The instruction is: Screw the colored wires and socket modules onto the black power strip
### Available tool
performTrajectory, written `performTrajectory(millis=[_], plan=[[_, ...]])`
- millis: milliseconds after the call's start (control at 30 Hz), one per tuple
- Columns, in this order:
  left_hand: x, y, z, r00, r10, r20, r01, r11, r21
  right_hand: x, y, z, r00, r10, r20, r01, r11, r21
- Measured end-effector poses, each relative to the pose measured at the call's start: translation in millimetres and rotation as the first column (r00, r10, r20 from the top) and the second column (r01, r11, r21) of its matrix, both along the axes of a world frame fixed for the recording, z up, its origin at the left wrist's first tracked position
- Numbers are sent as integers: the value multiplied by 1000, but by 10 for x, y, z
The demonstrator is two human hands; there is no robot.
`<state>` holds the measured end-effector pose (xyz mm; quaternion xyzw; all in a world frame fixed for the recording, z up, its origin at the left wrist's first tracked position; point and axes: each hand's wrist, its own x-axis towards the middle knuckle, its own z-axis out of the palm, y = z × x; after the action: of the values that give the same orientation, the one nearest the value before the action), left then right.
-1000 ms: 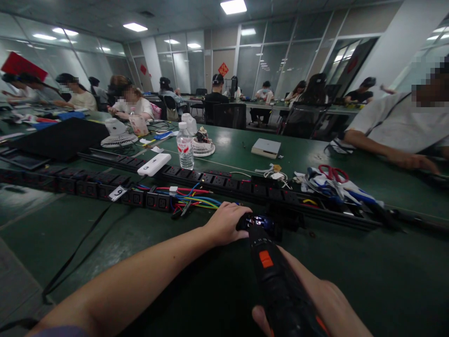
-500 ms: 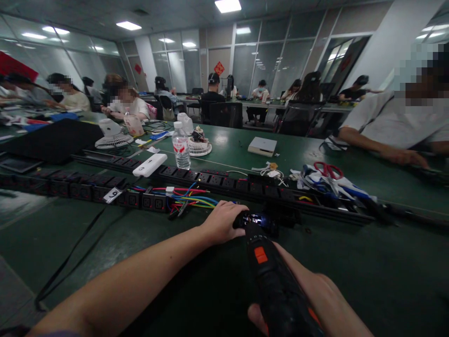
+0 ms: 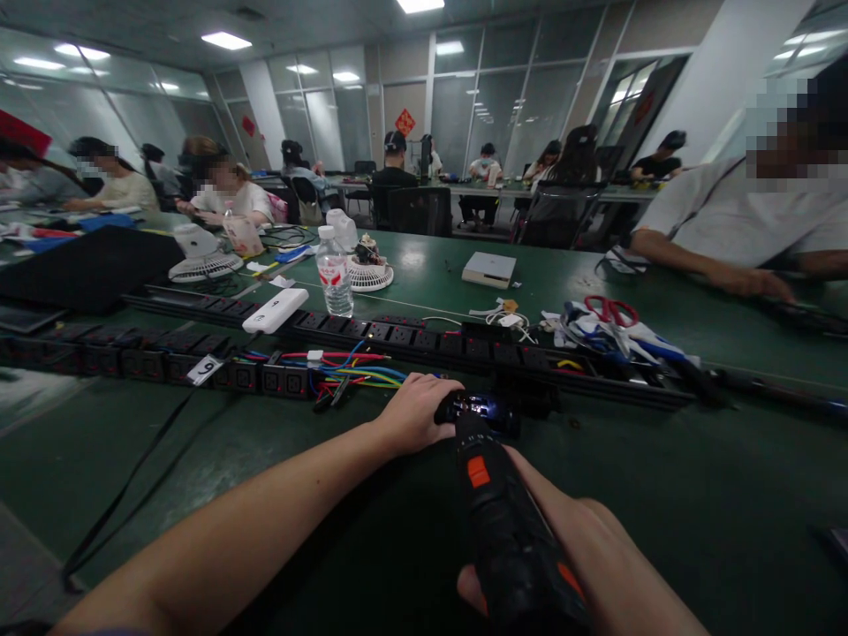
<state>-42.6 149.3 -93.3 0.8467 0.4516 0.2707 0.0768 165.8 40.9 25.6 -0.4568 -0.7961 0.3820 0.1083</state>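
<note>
My right hand (image 3: 596,565) is wrapped round a black and orange electric screwdriver (image 3: 503,521) whose tip points forward at a small dark part (image 3: 480,410) lying on the green table (image 3: 695,495). A light from the tool glints on that part. My left hand (image 3: 414,413) is closed on the left end of the part and holds it down. Just beyond it run long black power strips (image 3: 424,340), with a bundle of coloured wires (image 3: 351,371) spilling from the nearer one.
A water bottle (image 3: 334,283), two small white fans (image 3: 202,256), a white box (image 3: 488,268), a white power bank (image 3: 275,310) and red scissors (image 3: 613,311) lie beyond the strips. A person's forearm (image 3: 702,265) rests at the right. Several people sit at tables further back.
Both hands, the screwdriver and the part keep their hold. The view has shifted slightly, so everything sits a little higher and further left in the picture.
</note>
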Motion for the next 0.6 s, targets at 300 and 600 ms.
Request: performTrajectory(millis=[300, 600], plan=[[15, -8, 14, 1000, -2, 2, 2, 1000, -2, -14, -63, 39, 999, 3, 53, -6, 999, 51], [18, -19, 32, 1000, -5, -2, 5, 1000, 0, 27, 2, 71, 997, 41, 71, -45, 998, 46]])
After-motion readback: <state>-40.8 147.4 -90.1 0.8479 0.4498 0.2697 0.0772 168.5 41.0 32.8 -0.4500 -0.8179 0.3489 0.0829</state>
